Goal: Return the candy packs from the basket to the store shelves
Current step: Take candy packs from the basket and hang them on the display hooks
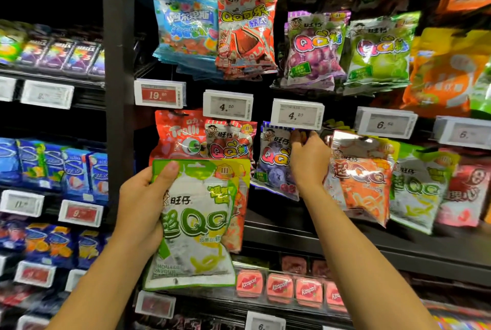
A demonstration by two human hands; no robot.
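Nearest the camera, two bare forearms reach up towards the store shelves; the left hand grips a glossy white-and-green plastic candy pack by its left edge, thumb curled over the top corner and the fingers wrapped behind it; a second pack, orange and white, lies tucked behind the first, only its right edge showing; both are held upright in front of the lower hanging row, overlapping the bottom of a red Trolli pouch and a red-and-pink candy bag; the right hand is raised to a purple-and-blue blueberry candy bag hanging just beneath a white price tag reading 4.20; its fingers curl round the top right corner of that bag, near the hook; just beside the hand on the right hangs an orange-and-white candy pack, then a green-and-white one; above, a blue pouch, a red cola bag, a purple grape bag and a green bag hang in a row; small pink Kisspart boxes sit on the shelf below.
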